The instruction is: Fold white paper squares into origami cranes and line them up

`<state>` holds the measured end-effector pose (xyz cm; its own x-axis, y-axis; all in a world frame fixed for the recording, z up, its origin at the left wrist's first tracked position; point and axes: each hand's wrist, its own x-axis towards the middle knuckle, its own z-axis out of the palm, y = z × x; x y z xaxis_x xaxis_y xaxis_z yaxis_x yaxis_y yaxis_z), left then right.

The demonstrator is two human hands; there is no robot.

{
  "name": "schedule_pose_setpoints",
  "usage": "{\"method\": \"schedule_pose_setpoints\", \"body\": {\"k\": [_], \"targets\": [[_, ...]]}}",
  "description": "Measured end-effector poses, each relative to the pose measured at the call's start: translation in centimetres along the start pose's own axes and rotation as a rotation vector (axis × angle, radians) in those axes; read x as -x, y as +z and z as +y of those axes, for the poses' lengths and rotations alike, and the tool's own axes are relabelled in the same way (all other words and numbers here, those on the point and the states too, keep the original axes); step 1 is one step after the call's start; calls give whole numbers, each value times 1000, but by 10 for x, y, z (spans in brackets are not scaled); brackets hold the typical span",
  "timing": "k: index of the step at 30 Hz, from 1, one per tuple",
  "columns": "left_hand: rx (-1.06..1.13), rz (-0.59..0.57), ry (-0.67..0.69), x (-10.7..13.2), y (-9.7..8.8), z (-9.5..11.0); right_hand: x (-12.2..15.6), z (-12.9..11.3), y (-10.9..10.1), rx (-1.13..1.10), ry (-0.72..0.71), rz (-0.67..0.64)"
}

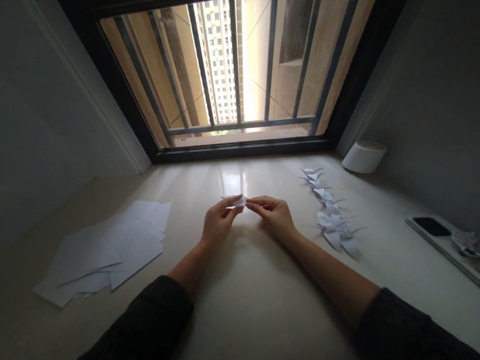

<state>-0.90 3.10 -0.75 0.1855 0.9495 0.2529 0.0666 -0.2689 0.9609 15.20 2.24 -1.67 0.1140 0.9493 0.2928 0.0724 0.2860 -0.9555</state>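
Note:
Between my two hands is a small piece of folded white paper [241,201], mostly covered by fingers. My left hand [218,218] pinches its left side between thumb and fingertips. From the other side my right hand [275,214] grips the right end, fingers pressed together. Both hands are just above the pale sill, near its middle. To the right stands a row of folded paper cranes [332,223] with thin points sticking out. Loose white paper sheets [102,246] lie in an overlapping pile to the left. The exact shape of the held paper is too small to tell.
A barred window [244,141] with a dark frame rises behind the pale sill [234,326]. A white cylindrical object [364,157] sits in the back right corner. At the right edge lies a white phone [442,236] with a dark camera panel and a decorated attachment.

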Motion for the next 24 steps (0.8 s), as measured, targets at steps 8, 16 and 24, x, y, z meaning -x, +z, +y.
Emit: {"method": "schedule_pose_setpoints", "body": {"k": [8, 16, 24], "targets": [[-50, -5, 57, 0, -3, -3, 1, -3, 0, 11, 36, -14], [-98, 14, 72, 0, -3, -3, 1, -2, 1, 25, 42, -11], [-28, 5, 49, 0, -2, 0, -3, 4, 2, -9, 34, -30]]}}
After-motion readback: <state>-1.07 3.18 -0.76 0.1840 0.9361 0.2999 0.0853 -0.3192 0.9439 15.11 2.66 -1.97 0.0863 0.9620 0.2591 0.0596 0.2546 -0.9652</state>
